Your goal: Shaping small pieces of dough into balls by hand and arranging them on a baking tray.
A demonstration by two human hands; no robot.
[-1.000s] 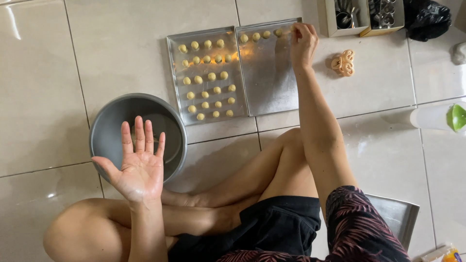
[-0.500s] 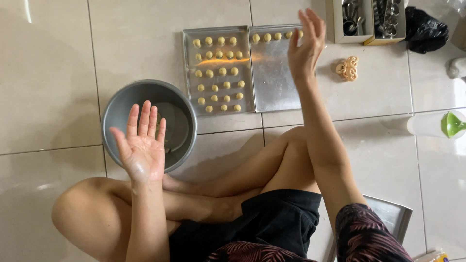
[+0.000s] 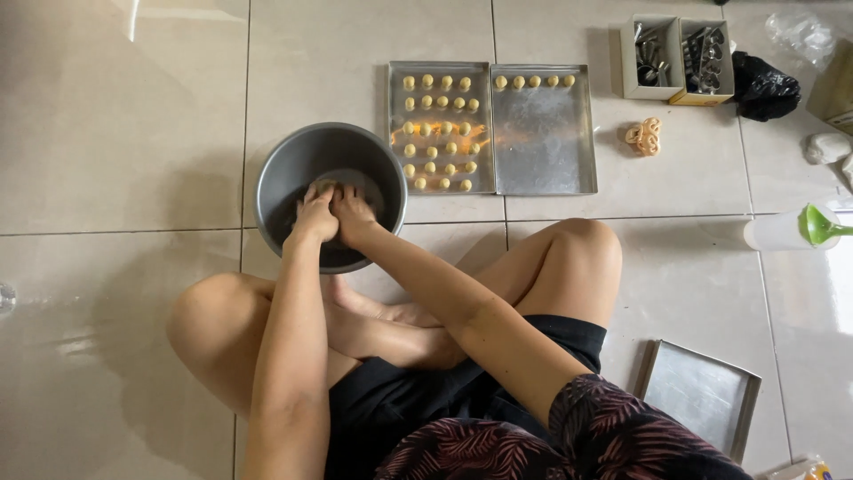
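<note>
I sit cross-legged on a tiled floor. Both hands are down inside a grey metal bowl in front of my knees. My left hand and my right hand press together on pale dough at the bowl's bottom; the dough is mostly hidden under my fingers. Beyond the bowl lie two metal baking trays side by side. The left tray carries several rows of small yellow dough balls. The right tray has one row of balls along its far edge.
A pile of yellow dough rings lies right of the trays. Two small boxes of metal cutters and a black bag stand far right. A white bottle with a green funnel lies at right. A spare tray rests by my right hip.
My right hand left the far edge of the right tray and came back to the bowl. My left hand, held up open before, dropped into the bowl beside it.
</note>
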